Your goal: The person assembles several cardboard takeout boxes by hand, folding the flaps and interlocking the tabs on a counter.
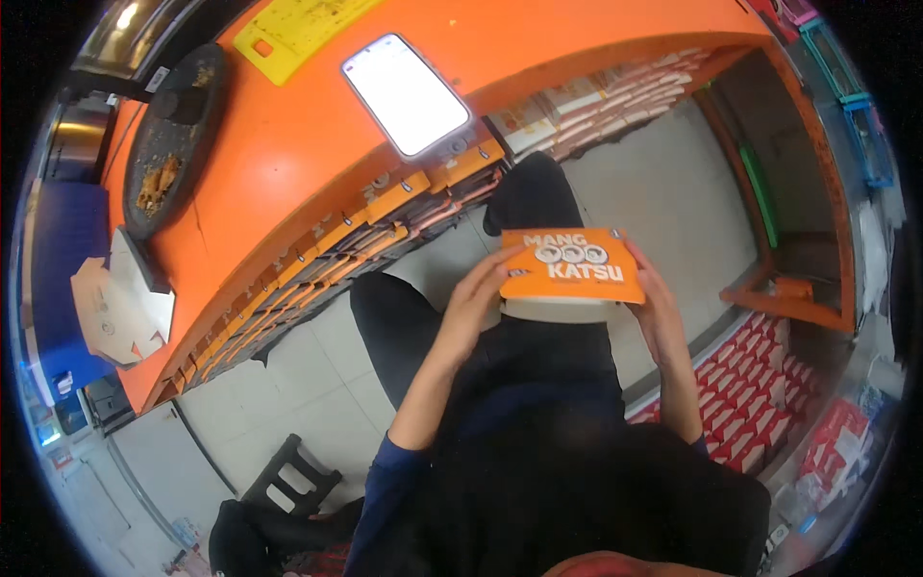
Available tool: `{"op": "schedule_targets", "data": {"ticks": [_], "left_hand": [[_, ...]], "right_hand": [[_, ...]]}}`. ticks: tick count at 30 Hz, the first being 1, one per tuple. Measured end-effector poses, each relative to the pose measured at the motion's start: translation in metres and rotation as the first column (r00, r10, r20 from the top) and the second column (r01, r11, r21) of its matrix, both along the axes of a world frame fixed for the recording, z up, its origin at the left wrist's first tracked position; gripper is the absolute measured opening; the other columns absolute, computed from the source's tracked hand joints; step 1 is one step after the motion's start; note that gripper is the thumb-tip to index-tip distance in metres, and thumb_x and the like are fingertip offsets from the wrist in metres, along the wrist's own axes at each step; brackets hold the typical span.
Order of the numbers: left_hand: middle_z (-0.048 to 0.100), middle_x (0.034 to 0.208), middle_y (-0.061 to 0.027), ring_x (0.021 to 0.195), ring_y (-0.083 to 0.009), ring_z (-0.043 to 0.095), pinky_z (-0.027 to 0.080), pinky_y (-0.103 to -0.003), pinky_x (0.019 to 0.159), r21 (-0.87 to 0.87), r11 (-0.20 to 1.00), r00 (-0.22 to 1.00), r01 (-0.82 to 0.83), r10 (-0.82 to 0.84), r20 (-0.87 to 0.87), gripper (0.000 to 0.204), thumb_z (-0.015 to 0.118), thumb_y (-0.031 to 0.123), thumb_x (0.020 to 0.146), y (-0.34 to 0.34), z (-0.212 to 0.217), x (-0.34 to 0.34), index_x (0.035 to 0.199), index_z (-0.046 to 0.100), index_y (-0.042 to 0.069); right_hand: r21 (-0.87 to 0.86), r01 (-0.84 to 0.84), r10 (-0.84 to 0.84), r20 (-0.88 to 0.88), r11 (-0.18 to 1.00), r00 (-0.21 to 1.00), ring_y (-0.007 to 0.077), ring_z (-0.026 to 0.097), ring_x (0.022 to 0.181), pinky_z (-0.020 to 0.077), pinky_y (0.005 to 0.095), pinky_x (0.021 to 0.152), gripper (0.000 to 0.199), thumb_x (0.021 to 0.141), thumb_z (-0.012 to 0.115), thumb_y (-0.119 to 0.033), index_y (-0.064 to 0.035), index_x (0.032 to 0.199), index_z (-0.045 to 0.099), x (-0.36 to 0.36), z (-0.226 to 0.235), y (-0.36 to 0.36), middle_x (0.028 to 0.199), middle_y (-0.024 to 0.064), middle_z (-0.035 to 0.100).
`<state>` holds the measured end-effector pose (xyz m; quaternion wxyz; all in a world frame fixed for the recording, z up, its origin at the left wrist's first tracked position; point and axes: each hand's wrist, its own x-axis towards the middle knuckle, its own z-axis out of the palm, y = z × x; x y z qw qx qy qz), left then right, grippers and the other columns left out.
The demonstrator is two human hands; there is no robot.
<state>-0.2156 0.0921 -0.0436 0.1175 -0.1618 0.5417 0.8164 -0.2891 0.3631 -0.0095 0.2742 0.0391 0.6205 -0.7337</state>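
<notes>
I see the orange carton (574, 274) just right of the frame's centre, the left hand (478, 296) pinching its left edge, the right hand (658, 306) its right. I'd judge it light, crushable card, best held gently by both sides.

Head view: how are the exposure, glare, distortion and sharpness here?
In the head view, the phone screen is blown out to near-white; glare spots the metal surface at upper left; the orange table's edge looks bowed; the corners fall to black; the held orange box shows clear large lettering, without obvious motion blur.
</notes>
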Motion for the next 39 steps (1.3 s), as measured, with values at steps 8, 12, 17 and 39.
{"op": "schedule_targets", "data": {"ticks": [8,12,17,39], "left_hand": [[0.023,0.161,-0.0224,0.148,-0.0391,0.024,0.022,-0.045,0.12,-0.531,0.841,0.94,0.099,-0.254,-0.228,0.049,0.069,0.011,0.088,-0.002,-0.04,-0.002,0.135,0.059,0.02],[0.015,0.162,-0.0215,0.15,-0.0434,0.01,0.013,-0.061,0.119,-0.916,0.389,0.721,0.099,-0.663,-0.203,0.07,0.086,0.031,0.069,-0.011,-0.001,-0.035,0.13,0.054,0.018],[0.026,0.156,-0.0215,0.146,-0.0444,0.021,0.014,-0.064,0.118,-0.985,0.085,0.611,0.148,-0.791,0.023,0.083,0.087,0.044,0.064,0.002,-0.005,-0.056,0.134,0.049,0.018],[0.025,0.152,-0.0256,0.145,-0.0453,0.017,0.019,-0.055,0.115,-0.89,0.129,0.899,-0.437,0.034,-0.436,0.071,0.078,0.018,0.077,-0.05,0.031,-0.007,0.14,0.047,0.007]], "right_hand": [[0.359,-0.088,0.184,-0.244,0.929,0.952,0.0306,0.03,0.144,0.0294,0.0431,0.117,0.054,0.094,0.065,-0.023,-0.0145,0.146,0.05,-0.007,-0.046,0.009,0.154,0.0158,0.034],[0.844,-0.17,0.77,-0.358,0.509,0.529,0.0383,0.025,0.145,0.0315,0.0508,0.115,0.094,0.074,0.081,-0.037,-0.0172,0.153,0.035,-0.036,-0.004,-0.005,0.156,0.0208,0.023],[0.987,-0.155,0.978,-0.014,0.047,0.206,0.0434,0.026,0.142,0.0332,0.0614,0.11,0.129,0.056,0.09,-0.045,-0.0172,0.158,0.016,-0.051,0.004,-0.026,0.155,0.0232,0.022],[0.192,0.011,0.03,-0.212,0.981,0.977,0.0216,0.063,0.106,0.05,0.039,0.09,0.057,0.099,0.059,-0.031,-0.0059,0.147,0.041,-0.119,-0.121,-0.204,0.112,0.0116,0.066]]}}
